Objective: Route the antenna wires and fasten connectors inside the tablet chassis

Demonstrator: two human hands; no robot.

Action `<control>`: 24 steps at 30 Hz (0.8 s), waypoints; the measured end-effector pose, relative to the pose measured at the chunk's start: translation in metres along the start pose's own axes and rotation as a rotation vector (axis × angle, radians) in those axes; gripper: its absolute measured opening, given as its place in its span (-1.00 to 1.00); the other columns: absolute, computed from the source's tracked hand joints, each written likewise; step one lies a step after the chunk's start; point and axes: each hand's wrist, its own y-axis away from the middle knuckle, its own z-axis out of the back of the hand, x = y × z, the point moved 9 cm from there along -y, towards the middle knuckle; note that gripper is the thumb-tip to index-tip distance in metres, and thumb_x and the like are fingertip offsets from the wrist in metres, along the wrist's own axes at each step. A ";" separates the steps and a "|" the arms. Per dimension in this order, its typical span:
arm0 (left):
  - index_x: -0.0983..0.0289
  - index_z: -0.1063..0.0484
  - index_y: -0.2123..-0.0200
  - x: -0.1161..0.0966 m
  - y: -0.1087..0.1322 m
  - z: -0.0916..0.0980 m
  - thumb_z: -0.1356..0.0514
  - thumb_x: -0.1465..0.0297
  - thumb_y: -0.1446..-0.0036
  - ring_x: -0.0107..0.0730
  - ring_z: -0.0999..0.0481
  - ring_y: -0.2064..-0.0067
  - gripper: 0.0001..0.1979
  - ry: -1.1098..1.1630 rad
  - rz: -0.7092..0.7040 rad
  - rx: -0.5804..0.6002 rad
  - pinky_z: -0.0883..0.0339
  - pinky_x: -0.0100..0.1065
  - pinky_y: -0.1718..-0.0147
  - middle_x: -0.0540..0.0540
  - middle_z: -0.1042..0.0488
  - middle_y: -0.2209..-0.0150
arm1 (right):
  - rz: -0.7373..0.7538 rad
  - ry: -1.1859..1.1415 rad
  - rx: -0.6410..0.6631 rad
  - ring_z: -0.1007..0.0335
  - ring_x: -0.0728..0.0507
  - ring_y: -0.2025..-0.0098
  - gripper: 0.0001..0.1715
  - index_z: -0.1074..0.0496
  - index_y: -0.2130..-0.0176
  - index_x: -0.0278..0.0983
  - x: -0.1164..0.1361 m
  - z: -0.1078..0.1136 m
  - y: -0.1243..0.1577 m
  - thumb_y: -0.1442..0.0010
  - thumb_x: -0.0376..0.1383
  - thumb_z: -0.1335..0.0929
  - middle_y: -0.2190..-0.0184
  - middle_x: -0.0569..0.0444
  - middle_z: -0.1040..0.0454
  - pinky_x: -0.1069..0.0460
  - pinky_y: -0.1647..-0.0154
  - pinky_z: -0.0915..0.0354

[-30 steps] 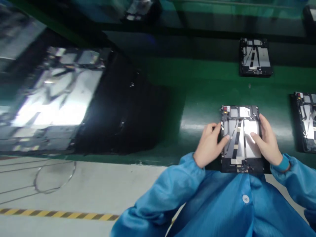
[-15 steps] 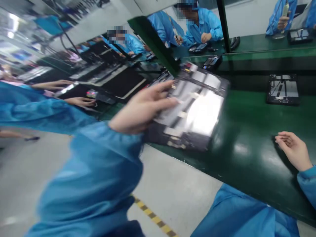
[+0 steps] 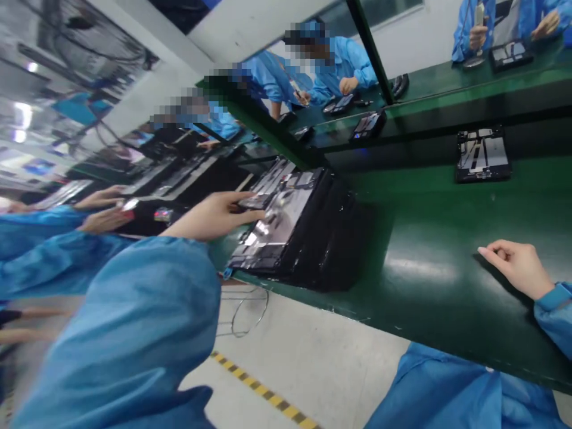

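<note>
While the left hand (image 3: pixel 210 215) is lying over the stack (image 3: pixel 330 244): its grip is standing wide above the top tablet (image 3: pixel 284 219); whether it is touching, cannot tell.
Right hand (image 3: pixel 521 268): is showing loosely curled over the bench (image 3: pixel 429 220), holding nothing visible.
Top tablet: is lying opened on the stack, by the bench's near edge.
Stack step: top tablet is probably being placed or lifted; which, cannot tell.
Tablet move: is likely calling for level edges and a light touch on bare parts.
Post (image 3: pixel 263 131): is slanting down just behind the stack, probably limiting room.
Far tablet (image 3: pixel 482 155): is lying well apart, beyond the right hand.
Co-worker's hand (image 3: pixel 103 220): is showing left of the left hand.
</note>
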 end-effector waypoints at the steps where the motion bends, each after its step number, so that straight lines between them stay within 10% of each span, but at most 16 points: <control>1: 0.26 -0.52 0.15 -0.020 0.006 0.004 -0.36 0.23 0.09 -0.13 -0.56 0.19 -0.59 -0.151 -0.063 -0.052 -0.50 -0.06 0.01 0.13 -0.61 0.21 | 0.014 0.026 0.014 -0.06 -0.01 0.66 -0.39 -0.35 0.65 -0.19 0.005 -0.002 0.001 -0.24 0.12 -0.31 0.77 0.21 -0.15 0.01 0.54 -0.05; 5: 0.16 -0.53 0.09 -0.124 0.065 -0.012 -0.19 0.07 -0.14 0.02 -0.60 0.05 -0.62 -0.156 -0.411 -0.227 -0.46 0.01 -0.09 0.13 -0.60 0.06 | 0.073 0.106 0.117 0.09 -0.01 0.64 -0.38 0.03 0.70 -0.18 0.019 -0.018 0.003 -0.26 -0.04 -0.22 0.76 0.20 0.00 0.00 0.48 0.02; 10: 0.16 -0.57 0.14 -0.240 0.114 -0.185 -0.21 0.23 -0.21 -0.11 -0.62 0.12 -0.78 0.031 -0.770 0.369 -0.47 -0.17 0.02 0.13 -0.64 0.12 | 0.069 0.250 0.066 0.03 -0.03 0.62 -0.49 0.01 0.68 -0.18 0.017 -0.016 0.005 -0.18 -0.12 -0.24 0.75 0.17 -0.09 -0.01 0.46 0.08; 14: 0.25 -0.50 -0.03 -0.299 0.054 -0.272 -0.16 0.45 -0.24 0.01 -0.50 -0.15 -0.69 0.049 -0.712 0.198 -0.34 -0.11 -0.15 0.29 -0.52 -0.12 | 0.072 0.298 -0.005 -0.08 -0.04 0.58 -0.53 -0.04 0.68 -0.19 0.012 -0.001 0.000 -0.14 -0.15 -0.27 0.73 0.15 -0.18 0.00 0.46 0.10; 18: 0.35 -0.33 -0.22 -0.334 0.001 -0.302 -0.29 0.47 -0.12 0.18 -0.36 -0.27 -0.43 -0.144 -0.689 0.215 -0.23 0.00 -0.22 0.42 -0.28 -0.33 | 0.012 0.300 -0.020 -0.23 -0.05 0.51 -0.59 -0.14 0.64 -0.21 0.007 0.007 -0.013 -0.15 -0.19 -0.30 0.66 0.13 -0.33 0.01 0.43 0.07; 24: 0.20 -0.26 -0.17 -0.349 -0.008 -0.303 -0.17 0.32 -0.18 0.28 -0.30 -0.25 -0.53 -0.454 -1.008 0.267 -0.14 0.22 -0.22 0.21 -0.39 -0.22 | -0.069 0.229 0.132 -0.47 -0.12 0.30 -0.77 -0.40 0.46 -0.20 0.014 0.000 -0.020 -0.22 -0.23 -0.29 0.36 0.08 -0.61 -0.01 0.44 0.07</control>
